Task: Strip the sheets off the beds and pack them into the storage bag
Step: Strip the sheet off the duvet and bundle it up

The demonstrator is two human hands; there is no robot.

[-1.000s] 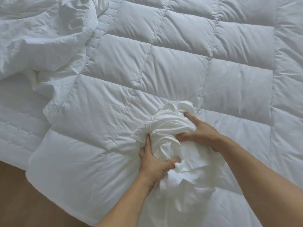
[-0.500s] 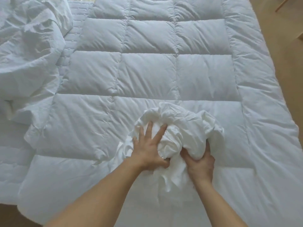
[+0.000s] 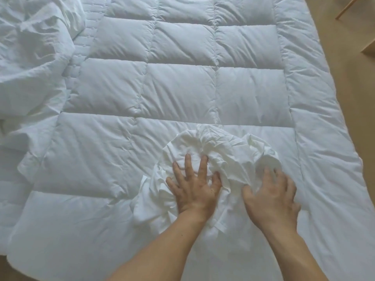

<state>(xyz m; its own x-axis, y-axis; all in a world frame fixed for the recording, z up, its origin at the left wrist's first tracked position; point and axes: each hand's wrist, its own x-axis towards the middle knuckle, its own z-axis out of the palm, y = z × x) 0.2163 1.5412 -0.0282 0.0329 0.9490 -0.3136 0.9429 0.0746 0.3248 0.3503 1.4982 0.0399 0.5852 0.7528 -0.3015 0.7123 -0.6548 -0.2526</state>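
Observation:
A crumpled white sheet (image 3: pixel 225 151) lies bunched in a mound on the quilted white duvet (image 3: pixel 176 92) spread over the bed. My left hand (image 3: pixel 192 185) presses flat on the near left side of the bundle, fingers spread. My right hand (image 3: pixel 272 193) rests on its right side with fingers spread and slightly blurred, gripping nothing. A loose tail of the sheet (image 3: pixel 148 205) spills out left of my left wrist. No storage bag is in view.
A second rumpled heap of white bedding (image 3: pixel 32 53) lies at the far left, over a stitched mattress pad (image 3: pixel 81 51). Tan floor (image 3: pixel 353 110) runs along the bed's right side, with a wooden furniture leg (image 3: pixel 345 7) and a box corner (image 3: pixel 370 50) at top right.
Both hands have let go of the bundle they were gripping and now lie spread on top of it. The mound is flatter and wider. The view has shifted right, showing the floor.

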